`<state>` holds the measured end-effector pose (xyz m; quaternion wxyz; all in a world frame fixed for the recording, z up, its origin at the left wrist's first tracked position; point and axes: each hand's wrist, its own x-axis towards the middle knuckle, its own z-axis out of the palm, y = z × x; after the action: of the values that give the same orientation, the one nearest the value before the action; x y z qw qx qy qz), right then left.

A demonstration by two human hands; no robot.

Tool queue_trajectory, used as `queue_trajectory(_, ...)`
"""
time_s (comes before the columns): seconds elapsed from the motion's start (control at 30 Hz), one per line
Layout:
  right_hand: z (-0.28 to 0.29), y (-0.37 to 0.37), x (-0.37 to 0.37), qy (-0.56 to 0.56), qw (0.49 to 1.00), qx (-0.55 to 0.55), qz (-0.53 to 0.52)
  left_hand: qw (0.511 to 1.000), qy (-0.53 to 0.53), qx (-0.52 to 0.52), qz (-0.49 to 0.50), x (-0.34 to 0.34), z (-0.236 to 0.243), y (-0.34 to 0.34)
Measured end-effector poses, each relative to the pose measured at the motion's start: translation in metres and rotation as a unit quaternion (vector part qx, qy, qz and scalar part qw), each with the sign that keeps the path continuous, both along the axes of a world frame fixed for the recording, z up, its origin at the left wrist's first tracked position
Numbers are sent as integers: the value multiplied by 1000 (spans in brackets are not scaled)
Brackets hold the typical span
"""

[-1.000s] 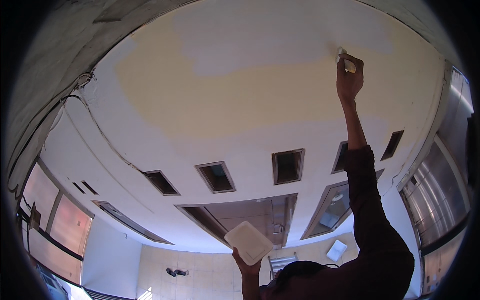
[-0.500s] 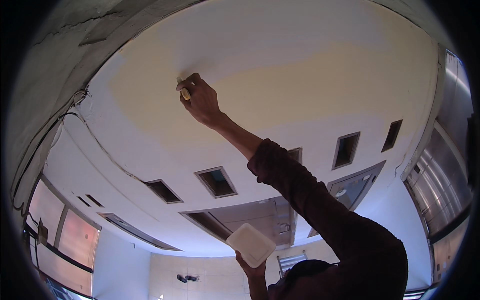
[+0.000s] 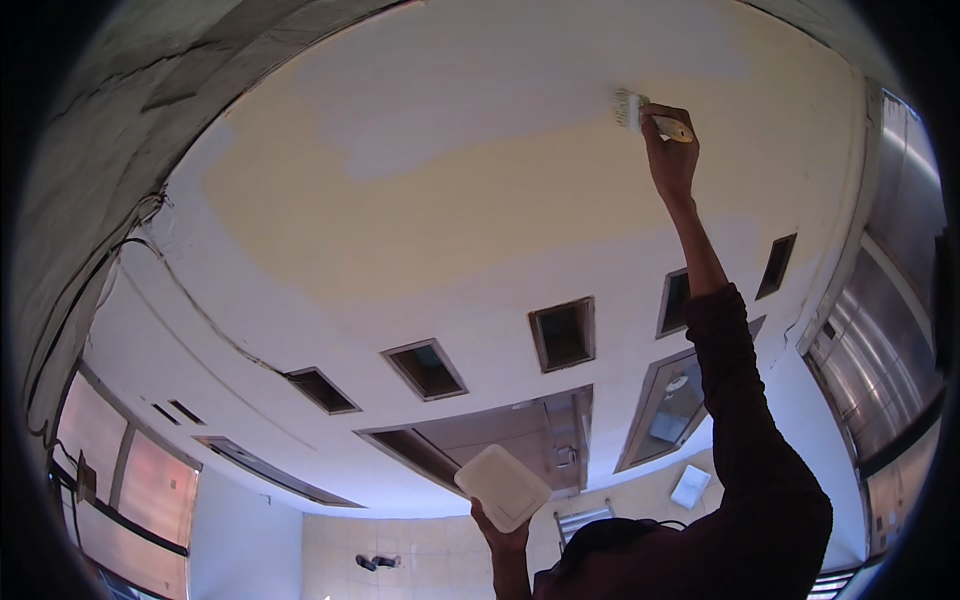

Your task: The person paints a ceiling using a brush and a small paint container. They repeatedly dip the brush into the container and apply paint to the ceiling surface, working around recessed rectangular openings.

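Note:
High up at the right, my right hand is closed round the handle of a paintbrush. Its pale bristles point left and are at or very near the wall, which bears a yellowish patch with paler, whitish areas above and below it. Low in the view my left hand holds up a white rounded-corner plastic tub; its contents do not show. The fingers of that hand are partly hidden by the tub.
Several small framed openings run across the wall above a door. Cables hang at the left. Down on the tiled floor are dark shoes, a white flat object and part of a ladder.
My right hand has swept the paintbrush from the left across the wall to the right, and the arm swung with it. My left hand and the tub stay almost in place.

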<state>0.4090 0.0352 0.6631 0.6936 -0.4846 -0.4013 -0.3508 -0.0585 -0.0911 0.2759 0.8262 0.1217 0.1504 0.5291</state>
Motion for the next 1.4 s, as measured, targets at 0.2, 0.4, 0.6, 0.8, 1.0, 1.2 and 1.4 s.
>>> queue_trajectory(0.2, 13, 29, -61, -39, 991, -42, -123, 999, -40, -10, -12, -3, -26, 2)
queue_trajectory(0.4, 19, 116, -225, -133, 991, -34, -11, 999, -40, -11, 20, -4, -18, -9)
queue_trajectory(0.6, 36, 166, -332, -150, 968, -94, 181, 999, 16, -4, 45, -11, -1, -13)
queue_trajectory(0.8, 28, 124, -240, -82, 967, -86, 227, 998, 28, 10, 51, -24, -14, -15)
queue_trajectory(1.0, 7, 30, -44, -31, 993, -29, 108, 1000, 3, -13, 23, -8, 7, -13)
queue_trajectory(1.2, -23, -103, 10, 193, 946, -52, 255, 997, -45, -6, -62, 14, -9, 3)
queue_trajectory(1.4, -144, -200, -81, 325, 855, -176, 363, 991, -50, 7, -124, 55, 5, 1)
